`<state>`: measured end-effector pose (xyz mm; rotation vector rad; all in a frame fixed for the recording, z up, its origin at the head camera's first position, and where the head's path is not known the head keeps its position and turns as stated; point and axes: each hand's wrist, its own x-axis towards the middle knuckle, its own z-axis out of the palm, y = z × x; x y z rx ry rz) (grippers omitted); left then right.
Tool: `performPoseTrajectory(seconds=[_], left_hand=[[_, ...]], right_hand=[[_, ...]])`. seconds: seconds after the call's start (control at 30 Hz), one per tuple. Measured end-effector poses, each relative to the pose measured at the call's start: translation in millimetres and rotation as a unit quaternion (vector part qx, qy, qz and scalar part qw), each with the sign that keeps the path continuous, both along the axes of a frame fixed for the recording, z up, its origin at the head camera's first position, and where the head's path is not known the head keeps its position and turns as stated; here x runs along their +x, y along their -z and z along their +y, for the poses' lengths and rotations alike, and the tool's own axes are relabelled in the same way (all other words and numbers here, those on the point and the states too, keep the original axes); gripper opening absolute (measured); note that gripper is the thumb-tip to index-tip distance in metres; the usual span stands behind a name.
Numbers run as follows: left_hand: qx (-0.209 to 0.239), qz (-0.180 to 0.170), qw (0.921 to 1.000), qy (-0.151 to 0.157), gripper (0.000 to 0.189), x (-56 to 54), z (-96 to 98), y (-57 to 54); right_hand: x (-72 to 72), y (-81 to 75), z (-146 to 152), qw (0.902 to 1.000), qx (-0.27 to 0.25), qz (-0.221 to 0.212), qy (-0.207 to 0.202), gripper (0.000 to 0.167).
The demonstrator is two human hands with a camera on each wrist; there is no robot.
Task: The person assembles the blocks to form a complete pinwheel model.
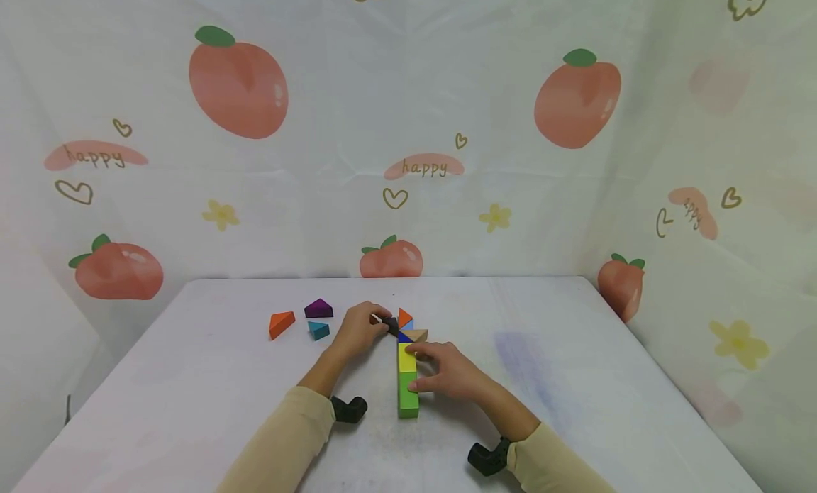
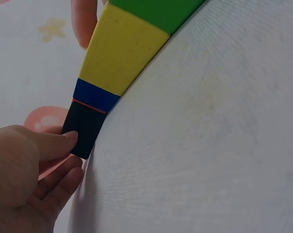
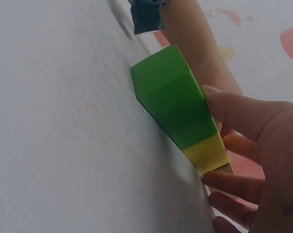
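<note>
My left hand pinches a black triangular block between thumb and fingers, at the left side of a group of blocks. In the left wrist view the black block stands right against the end of the row. The row holds a green block, a yellow block, a dark blue triangle, a tan triangle, a light blue piece and an orange triangle. My right hand rests its thumb along the green block's right side, its fingers at the yellow block.
Left of the row lie an orange triangular block, a purple triangular block and a teal triangular block. The white table reaches back to a fruit-patterned cloth. Each wrist carries a black device.
</note>
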<state>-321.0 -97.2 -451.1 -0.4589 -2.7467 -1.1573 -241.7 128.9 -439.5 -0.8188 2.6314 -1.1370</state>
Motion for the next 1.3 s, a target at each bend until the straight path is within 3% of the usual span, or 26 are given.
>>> performPoseTrajectory(seconds=[0.47,1.3], left_hand=[[0.043,-0.013,0.9988,-0.020,0.017,2.7,2.6,3.1],[0.060,-0.038,0.9957,-0.059,0.019,2.8,7.0,2.0]], right_hand=[[1.1,-1.5,-0.3,0.9995,0.011,-0.023,0.017,0.062],[-1.6,0.6,-0.2,0.9995,0.015,-0.023,0.018,0.063]])
